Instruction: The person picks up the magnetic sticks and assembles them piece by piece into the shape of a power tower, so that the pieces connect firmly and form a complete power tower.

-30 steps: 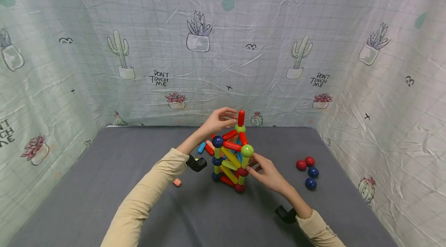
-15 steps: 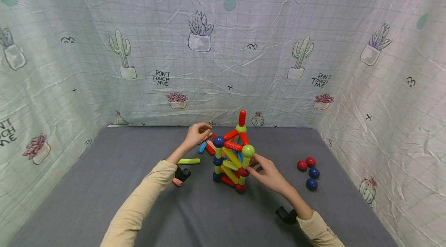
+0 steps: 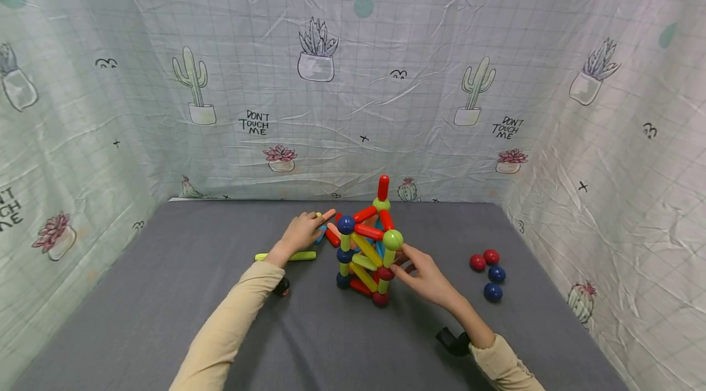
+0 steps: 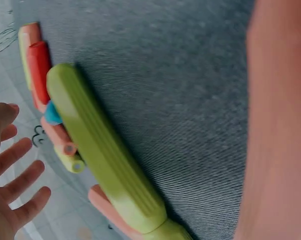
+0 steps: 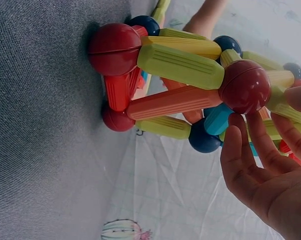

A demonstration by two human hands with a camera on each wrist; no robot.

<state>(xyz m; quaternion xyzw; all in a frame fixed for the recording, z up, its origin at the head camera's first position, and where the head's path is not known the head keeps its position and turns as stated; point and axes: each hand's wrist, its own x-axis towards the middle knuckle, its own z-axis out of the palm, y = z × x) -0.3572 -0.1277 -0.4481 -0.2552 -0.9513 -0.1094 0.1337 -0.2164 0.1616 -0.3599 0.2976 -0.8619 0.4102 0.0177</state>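
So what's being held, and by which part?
The toy structure, in the right hand, near its mid-height red ball; the left hand has no visible hold.

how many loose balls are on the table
4, all right of the tower: the left red ball, the farthest red ball, the farther blue ball and the nearest blue ball. Others may be hidden.

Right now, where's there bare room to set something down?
Bare table lies in front of the tower and between the right hand and loose balls. It's crowded left of the tower, where sticks lie near the left hand.
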